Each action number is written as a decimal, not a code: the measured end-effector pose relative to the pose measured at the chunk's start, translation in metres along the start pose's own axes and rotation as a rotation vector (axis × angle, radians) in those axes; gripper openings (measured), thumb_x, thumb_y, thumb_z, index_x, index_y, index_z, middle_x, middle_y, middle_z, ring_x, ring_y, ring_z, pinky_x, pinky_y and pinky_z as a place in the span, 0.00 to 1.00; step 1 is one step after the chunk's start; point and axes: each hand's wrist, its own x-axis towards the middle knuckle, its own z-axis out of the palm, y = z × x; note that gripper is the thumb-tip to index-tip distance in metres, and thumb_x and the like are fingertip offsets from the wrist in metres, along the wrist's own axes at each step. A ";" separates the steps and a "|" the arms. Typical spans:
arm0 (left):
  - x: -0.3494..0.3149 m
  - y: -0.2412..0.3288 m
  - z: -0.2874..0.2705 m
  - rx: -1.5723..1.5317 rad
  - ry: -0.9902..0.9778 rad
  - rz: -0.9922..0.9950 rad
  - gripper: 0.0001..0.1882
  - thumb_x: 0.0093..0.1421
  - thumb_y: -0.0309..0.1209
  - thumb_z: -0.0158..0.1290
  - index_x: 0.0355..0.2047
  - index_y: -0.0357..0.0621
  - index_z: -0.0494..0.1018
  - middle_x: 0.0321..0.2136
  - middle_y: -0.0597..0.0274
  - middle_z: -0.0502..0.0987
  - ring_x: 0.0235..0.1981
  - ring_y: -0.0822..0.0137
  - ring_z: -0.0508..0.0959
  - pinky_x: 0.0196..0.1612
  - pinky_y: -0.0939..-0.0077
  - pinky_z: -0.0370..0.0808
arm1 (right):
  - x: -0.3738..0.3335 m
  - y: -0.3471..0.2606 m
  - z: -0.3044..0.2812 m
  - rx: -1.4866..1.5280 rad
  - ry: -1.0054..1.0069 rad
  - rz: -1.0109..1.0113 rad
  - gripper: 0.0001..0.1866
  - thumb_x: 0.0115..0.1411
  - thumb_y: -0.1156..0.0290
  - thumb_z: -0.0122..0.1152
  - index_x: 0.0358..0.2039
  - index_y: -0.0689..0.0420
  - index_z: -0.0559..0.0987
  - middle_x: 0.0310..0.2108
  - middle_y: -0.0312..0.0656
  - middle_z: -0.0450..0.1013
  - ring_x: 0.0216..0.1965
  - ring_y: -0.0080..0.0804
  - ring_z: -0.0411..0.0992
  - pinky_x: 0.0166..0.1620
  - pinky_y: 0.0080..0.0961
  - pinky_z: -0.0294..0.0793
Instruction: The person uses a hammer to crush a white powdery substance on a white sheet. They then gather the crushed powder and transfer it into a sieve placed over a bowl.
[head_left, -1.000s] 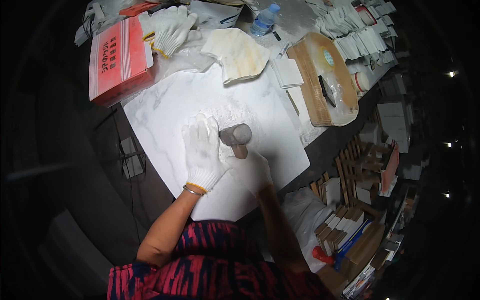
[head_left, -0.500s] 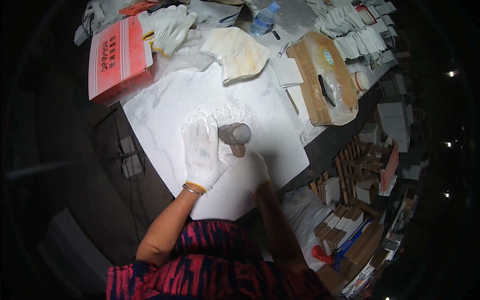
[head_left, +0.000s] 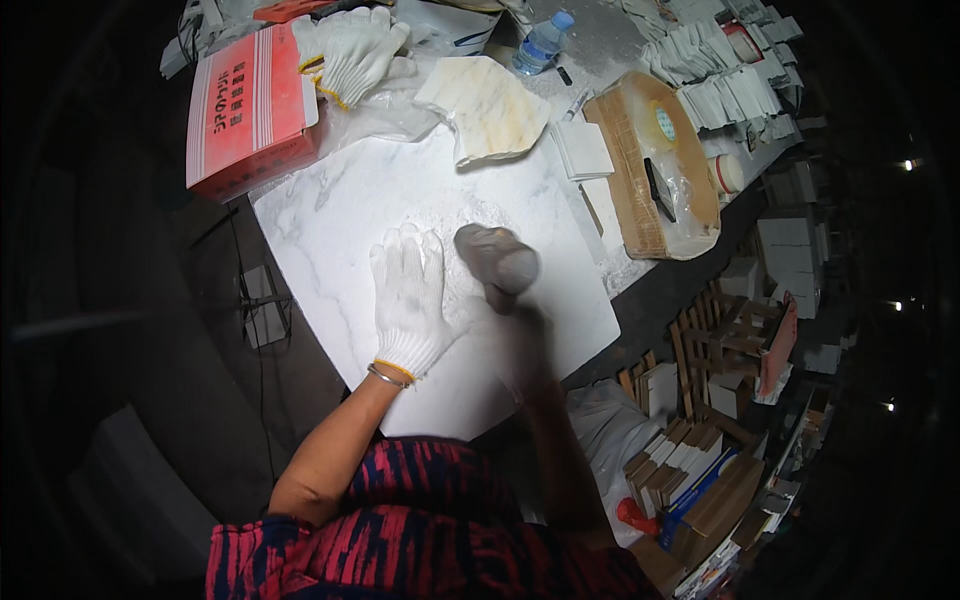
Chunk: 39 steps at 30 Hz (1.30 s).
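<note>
My left hand (head_left: 408, 295), in a white knitted glove with yellow trim, lies flat on a white marble-patterned slab (head_left: 315, 220), fingers stretched away from me. To its right, my right hand (head_left: 508, 340) is closed round the handle of a short hammer (head_left: 503, 263). Motion smears both that hand and the blocky grey hammer head. White dust and chips (head_left: 468, 216) lie on the slab around the head. Whether the head touches the slab, I cannot tell.
A broken, yellow-veined stone piece (head_left: 487, 110) lies at the slab's far side. A red-and-white box (head_left: 250, 115) with spare gloves (head_left: 355, 55) sits far left. At right are white tiles (head_left: 582, 150), a cut-open cardboard box (head_left: 625, 190) and a water bottle (head_left: 542, 45).
The hammer has swung to the right along with my right hand and is now blurred. My left hand stays flat on the slab. The whole view has shifted slightly.
</note>
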 end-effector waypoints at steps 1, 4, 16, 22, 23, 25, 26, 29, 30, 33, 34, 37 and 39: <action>0.000 0.003 0.003 -0.012 -0.010 0.012 0.53 0.49 0.48 0.64 0.69 0.30 0.58 0.66 0.30 0.60 0.69 0.30 0.57 0.72 0.34 0.48 | 0.005 0.010 0.001 -0.118 -0.025 0.021 0.17 0.60 0.64 0.67 0.42 0.63 0.76 0.26 0.36 0.74 0.23 0.22 0.71 0.27 0.23 0.71; 0.001 0.007 -0.007 0.073 -0.151 -0.066 0.53 0.48 0.48 0.64 0.69 0.30 0.58 0.66 0.30 0.60 0.69 0.30 0.57 0.73 0.34 0.48 | 0.004 0.004 -0.001 0.028 -0.201 0.230 0.15 0.60 0.66 0.66 0.40 0.62 0.75 0.25 0.36 0.73 0.21 0.21 0.70 0.24 0.23 0.69; -0.005 -0.003 0.004 0.032 0.000 -0.011 0.54 0.47 0.48 0.64 0.68 0.29 0.57 0.64 0.30 0.61 0.70 0.31 0.56 0.73 0.35 0.48 | -0.008 -0.002 -0.010 -0.097 -0.006 -0.117 0.17 0.61 0.63 0.65 0.44 0.62 0.76 0.26 0.39 0.75 0.26 0.24 0.73 0.33 0.25 0.75; 0.003 0.004 -0.007 0.072 -0.062 -0.013 0.52 0.50 0.53 0.65 0.67 0.30 0.62 0.62 0.29 0.63 0.66 0.31 0.60 0.71 0.33 0.51 | 0.010 0.005 -0.001 0.231 -0.253 0.389 0.09 0.61 0.68 0.65 0.37 0.57 0.74 0.21 0.35 0.69 0.18 0.22 0.68 0.20 0.23 0.66; 0.004 0.005 -0.007 0.053 -0.060 -0.026 0.52 0.49 0.50 0.65 0.67 0.30 0.61 0.63 0.29 0.63 0.67 0.31 0.59 0.71 0.34 0.50 | 0.010 0.008 -0.003 0.329 -0.263 0.385 0.10 0.60 0.69 0.66 0.37 0.57 0.74 0.21 0.35 0.69 0.18 0.22 0.67 0.20 0.22 0.65; 0.003 0.006 -0.006 0.017 -0.067 -0.058 0.53 0.47 0.46 0.65 0.68 0.29 0.58 0.64 0.30 0.62 0.69 0.31 0.56 0.73 0.35 0.48 | 0.007 0.009 -0.008 0.526 -0.288 0.388 0.10 0.59 0.70 0.67 0.36 0.57 0.73 0.20 0.35 0.67 0.17 0.20 0.65 0.20 0.22 0.63; 0.004 0.005 -0.003 -0.004 -0.041 -0.034 0.52 0.47 0.46 0.65 0.68 0.29 0.58 0.64 0.30 0.62 0.69 0.31 0.56 0.72 0.35 0.49 | 0.005 0.006 -0.015 0.535 -0.272 0.329 0.11 0.59 0.70 0.67 0.37 0.58 0.74 0.21 0.36 0.69 0.18 0.20 0.66 0.21 0.22 0.65; -0.008 -0.005 0.005 -0.026 -0.013 -0.022 0.51 0.48 0.45 0.64 0.67 0.29 0.59 0.63 0.30 0.62 0.69 0.32 0.57 0.72 0.35 0.50 | -0.013 -0.034 -0.029 0.491 -0.233 0.186 0.14 0.59 0.70 0.66 0.42 0.63 0.75 0.24 0.38 0.72 0.21 0.22 0.69 0.24 0.22 0.68; -0.007 -0.005 0.006 -0.018 -0.024 -0.032 0.51 0.49 0.45 0.64 0.68 0.29 0.59 0.63 0.30 0.62 0.68 0.32 0.58 0.72 0.35 0.50 | -0.017 -0.045 -0.032 0.431 -0.197 0.144 0.16 0.60 0.69 0.66 0.44 0.64 0.75 0.26 0.39 0.74 0.22 0.22 0.70 0.25 0.22 0.69; -0.004 -0.003 0.004 0.045 0.010 -0.020 0.51 0.49 0.45 0.63 0.68 0.29 0.58 0.63 0.29 0.62 0.68 0.32 0.59 0.72 0.34 0.50 | -0.009 -0.024 -0.012 0.166 -0.072 0.086 0.23 0.60 0.65 0.66 0.52 0.65 0.76 0.33 0.47 0.80 0.29 0.34 0.77 0.35 0.29 0.77; -0.002 -0.001 0.003 0.068 0.028 -0.002 0.51 0.49 0.45 0.63 0.68 0.29 0.58 0.63 0.29 0.62 0.68 0.31 0.59 0.72 0.34 0.50 | 0.001 -0.004 -0.003 -0.044 -0.050 0.069 0.23 0.59 0.65 0.66 0.53 0.63 0.76 0.34 0.48 0.80 0.30 0.36 0.78 0.37 0.31 0.78; 0.001 0.003 0.001 0.009 -0.018 0.000 0.52 0.48 0.46 0.63 0.69 0.29 0.58 0.64 0.29 0.61 0.68 0.31 0.58 0.72 0.34 0.49 | 0.019 0.035 0.009 -0.495 -0.092 -0.185 0.19 0.59 0.65 0.66 0.49 0.59 0.77 0.33 0.50 0.78 0.35 0.43 0.78 0.42 0.36 0.77; 0.001 0.001 -0.002 0.032 -0.028 -0.008 0.53 0.48 0.47 0.63 0.69 0.29 0.57 0.65 0.29 0.60 0.69 0.31 0.57 0.73 0.34 0.48 | 0.025 0.062 0.008 -0.403 -0.105 -0.466 0.15 0.60 0.66 0.65 0.44 0.59 0.76 0.28 0.46 0.76 0.29 0.38 0.77 0.35 0.33 0.76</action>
